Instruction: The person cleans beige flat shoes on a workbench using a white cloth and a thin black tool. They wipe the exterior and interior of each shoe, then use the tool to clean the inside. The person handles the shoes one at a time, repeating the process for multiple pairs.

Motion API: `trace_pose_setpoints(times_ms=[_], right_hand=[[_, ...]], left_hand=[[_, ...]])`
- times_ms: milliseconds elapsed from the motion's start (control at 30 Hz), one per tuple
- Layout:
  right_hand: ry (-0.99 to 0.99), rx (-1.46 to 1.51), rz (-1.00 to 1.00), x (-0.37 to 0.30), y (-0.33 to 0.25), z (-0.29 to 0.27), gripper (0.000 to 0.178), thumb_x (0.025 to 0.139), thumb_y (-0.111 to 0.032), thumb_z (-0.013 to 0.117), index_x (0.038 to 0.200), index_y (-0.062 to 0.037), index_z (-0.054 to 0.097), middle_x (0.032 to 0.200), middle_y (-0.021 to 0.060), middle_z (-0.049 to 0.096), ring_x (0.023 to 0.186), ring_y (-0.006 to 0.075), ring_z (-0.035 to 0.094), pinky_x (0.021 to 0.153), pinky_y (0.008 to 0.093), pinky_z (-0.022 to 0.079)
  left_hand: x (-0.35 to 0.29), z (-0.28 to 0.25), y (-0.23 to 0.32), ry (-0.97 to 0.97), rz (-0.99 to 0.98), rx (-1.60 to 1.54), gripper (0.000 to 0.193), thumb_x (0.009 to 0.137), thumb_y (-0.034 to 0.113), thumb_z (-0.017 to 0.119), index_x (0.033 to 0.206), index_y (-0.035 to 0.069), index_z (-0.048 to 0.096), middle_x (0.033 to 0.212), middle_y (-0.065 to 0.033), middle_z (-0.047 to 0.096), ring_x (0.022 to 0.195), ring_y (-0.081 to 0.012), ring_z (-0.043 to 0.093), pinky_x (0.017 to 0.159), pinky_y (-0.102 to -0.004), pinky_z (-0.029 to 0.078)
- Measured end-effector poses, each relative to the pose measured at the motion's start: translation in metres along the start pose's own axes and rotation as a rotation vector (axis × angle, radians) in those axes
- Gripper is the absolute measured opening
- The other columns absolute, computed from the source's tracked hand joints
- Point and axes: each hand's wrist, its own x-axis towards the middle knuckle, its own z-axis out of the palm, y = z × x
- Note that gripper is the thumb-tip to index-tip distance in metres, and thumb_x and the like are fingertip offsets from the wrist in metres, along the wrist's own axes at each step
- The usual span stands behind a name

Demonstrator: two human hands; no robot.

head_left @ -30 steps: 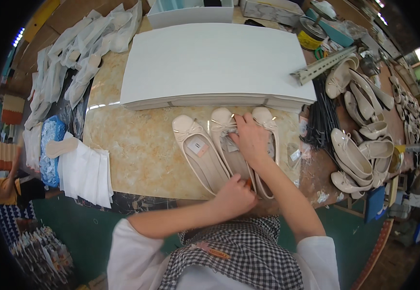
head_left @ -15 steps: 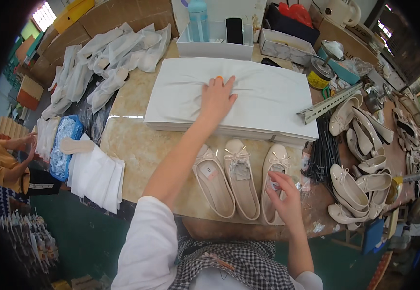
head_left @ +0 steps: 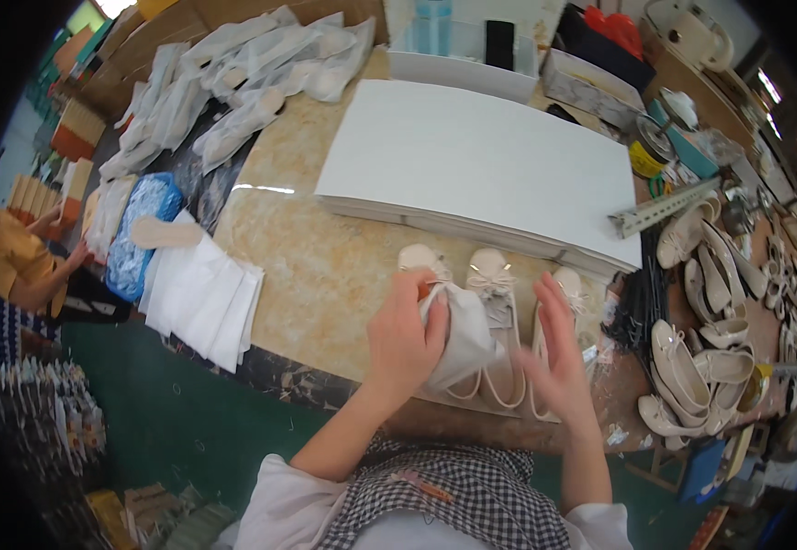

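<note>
A crumpled sheet of white tissue paper [head_left: 458,337] is grasped in the closed fingers of the left hand [head_left: 405,337], near the front edge of the marbled worktable [head_left: 325,266]. Just beside it, the right hand [head_left: 556,353] is held open, fingers spread and released, over three cream ballet flats [head_left: 495,302] lying side by side. Behind them, a stack of white sheets [head_left: 481,160] is seen. Further flats [head_left: 692,367] are piled to the right.
</note>
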Motion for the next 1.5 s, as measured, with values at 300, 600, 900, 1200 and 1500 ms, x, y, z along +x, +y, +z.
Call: trace_pose_setpoints(times_ms=[300, 600, 900, 1200, 1500], right_hand=[[0.089, 0.644, 0.442, 0.069, 0.044, 0.008, 0.039, 0.077, -0.009, 0.067, 0.115, -0.0025, 0.062, 0.117, 0.0174, 0.059, 0.103, 0.0288, 0.061, 0.085, 0.0395, 0.052], [-0.156, -0.998, -0.391, 0.087, 0.074, 0.092, 0.045, 0.069, -0.008, 0.066, 0.113, -0.0028, 0.063, 0.095, 0.0123, 0.052, 0.086, 0.0303, 0.055, 0.074, 0.0416, 0.047], [-0.007, -0.685, -0.172, 0.113, 0.071, 0.072, 0.058, 0.077, -0.014, 0.072, 0.129, -0.0038, 0.049, 0.114, 0.0172, 0.052, 0.093, 0.0335, 0.058, 0.079, 0.0406, 0.05], [0.124, 0.12, -0.104, 0.037, 0.015, -0.026, 0.058, 0.082, -0.001, 0.066, 0.136, -0.0096, 0.047, 0.131, 0.0122, 0.047, 0.116, 0.0191, 0.05, 0.087, 0.0312, 0.051], [0.567, -1.169, 0.547, 0.024, 0.162, -0.198, 0.03, 0.088, -0.029, 0.063, 0.096, -0.0011, 0.056, 0.082, 0.0223, 0.067, 0.08, 0.0406, 0.066, 0.071, 0.0485, 0.053]], left_hand=[[-0.012, 0.024, -0.067, -0.212, 0.295, 0.502, 0.045, 0.09, 0.035, 0.05, 0.113, -0.002, 0.061, 0.109, -0.0216, 0.063, 0.103, -0.035, 0.061, 0.103, -0.0401, 0.037], [-0.075, 0.041, -0.038, -0.43, 0.344, 0.685, 0.059, 0.082, 0.045, 0.061, 0.108, -0.008, 0.063, 0.111, -0.0237, 0.062, 0.106, -0.0329, 0.059, 0.102, -0.0406, 0.039], [-0.068, 0.041, -0.039, -0.452, 0.381, 0.733, 0.053, 0.077, 0.042, 0.067, 0.101, -0.006, 0.065, 0.114, -0.023, 0.061, 0.104, -0.0355, 0.059, 0.096, -0.041, 0.042], [-0.04, 0.03, -0.056, -0.468, -0.462, -1.001, 0.071, 0.08, 0.028, 0.06, 0.137, -0.006, 0.034, 0.122, -0.022, 0.058, 0.106, -0.0318, 0.061, 0.09, -0.0437, 0.051], [-0.023, 0.038, -0.048, -0.647, -0.343, -1.023, 0.103, 0.077, 0.079, 0.047, 0.137, -0.004, 0.037, 0.121, -0.0251, 0.057, 0.105, -0.0333, 0.062, 0.084, -0.0399, 0.054]])
